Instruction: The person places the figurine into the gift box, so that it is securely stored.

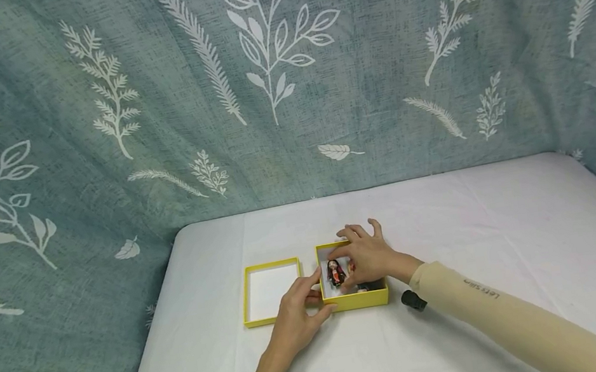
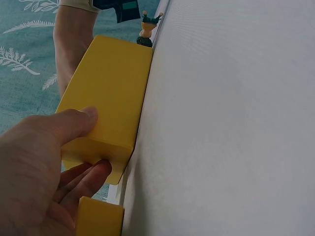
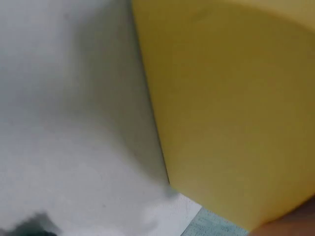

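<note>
A yellow box (image 1: pixel 357 301) with a white inside holds small doll figurines. One figurine (image 1: pixel 336 273) with long dark hair and a red and black outfit lies at the left. My left hand (image 1: pixel 294 315) grips the box's near left corner; in the left wrist view its thumb lies on the long side and its fingers on the short end. Over the box, my right hand (image 1: pixel 369 256) reaches inside with thumb and index finger spread around a second figurine (image 1: pixel 351 266), partly hidden. I cannot tell whether it is pinched. The right wrist view mostly shows the box wall (image 3: pixel 221 113).
Left of the box lies a yellow-rimmed lid (image 1: pixel 274 319), white inside up. A figurine (image 2: pixel 146 32) with a green horned hat stands beyond the box's far end in the left wrist view. White cloth (image 1: pixel 453 220) covers the table; a leaf-patterned curtain (image 1: pixel 378 103) hangs behind.
</note>
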The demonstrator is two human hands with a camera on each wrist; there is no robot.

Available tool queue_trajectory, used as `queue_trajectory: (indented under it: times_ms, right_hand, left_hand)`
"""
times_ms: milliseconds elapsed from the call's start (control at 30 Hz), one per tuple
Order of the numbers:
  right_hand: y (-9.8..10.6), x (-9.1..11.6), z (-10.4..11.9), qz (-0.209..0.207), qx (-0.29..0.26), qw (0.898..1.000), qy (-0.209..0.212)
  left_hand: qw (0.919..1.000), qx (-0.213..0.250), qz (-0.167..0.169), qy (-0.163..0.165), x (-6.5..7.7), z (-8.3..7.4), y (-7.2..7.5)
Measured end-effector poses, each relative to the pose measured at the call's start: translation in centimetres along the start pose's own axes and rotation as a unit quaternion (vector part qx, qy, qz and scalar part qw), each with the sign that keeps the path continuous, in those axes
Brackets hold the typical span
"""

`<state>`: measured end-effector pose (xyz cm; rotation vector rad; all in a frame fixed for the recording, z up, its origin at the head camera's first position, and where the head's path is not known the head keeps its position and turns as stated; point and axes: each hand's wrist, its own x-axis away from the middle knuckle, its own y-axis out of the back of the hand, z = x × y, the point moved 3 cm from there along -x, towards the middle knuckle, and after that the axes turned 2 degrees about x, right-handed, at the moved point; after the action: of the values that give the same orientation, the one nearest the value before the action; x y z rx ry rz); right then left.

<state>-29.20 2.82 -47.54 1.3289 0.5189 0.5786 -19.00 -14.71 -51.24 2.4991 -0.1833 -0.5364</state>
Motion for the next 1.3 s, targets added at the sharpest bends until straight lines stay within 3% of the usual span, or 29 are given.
queue_trajectory:
  times_ms: [200, 633, 1300]
  right_hand:
    - [0.13, -0.03, -0.2, 0.017, -0.013, 1.0, 0.001]
    - [-0.19, 0.05, -0.02, -0.036, -0.018, 0.999, 0.006]
    - [-0.49, 0.13, 0.11, -0.057, -0.015, 0.998, 0.0]
  left_hand:
    - [1.0, -0.004, 0.001, -0.003, -0.03, 0.01, 0.03]
    - [1.0, 0.0, 0.0, -0.003, 0.01, 0.02, 0.15]
    - [1.0, 0.003, -0.001, -0.006, 0.08, 0.13, 0.17]
